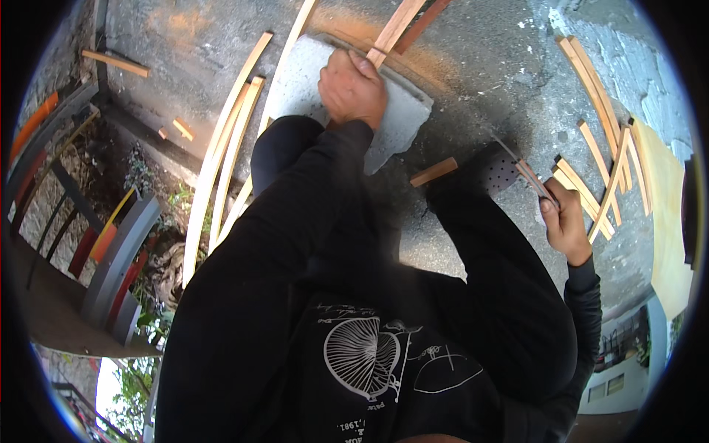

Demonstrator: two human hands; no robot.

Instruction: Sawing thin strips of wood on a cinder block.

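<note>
Black shirt [436, 325] with a white line print fills the lower middle, nearest the camera, and both hands are beyond it. Under the left hand [353, 87], a wooden strip [395, 33] juts past the far edge of a pale slab [402, 111]; its near end is hidden by the fist. Bracing that strip well, I judge, calls for steady pressure straight down onto the slab, with no fingers in a blade's path. In the right hand [567, 221] is a thin tool [509, 151], apparently a blade, well apart from the strip; its exact kind I cannot tell.

The left arm reaches forward past the bent left knee, its fingers curled tight round the strip, thumb close against it. The right arm lies wide outside the right leg, hand turned inward, fingers closed round the tool's near end. Its tip points forward and leftward, above a perforated shoe [498, 175].
</note>
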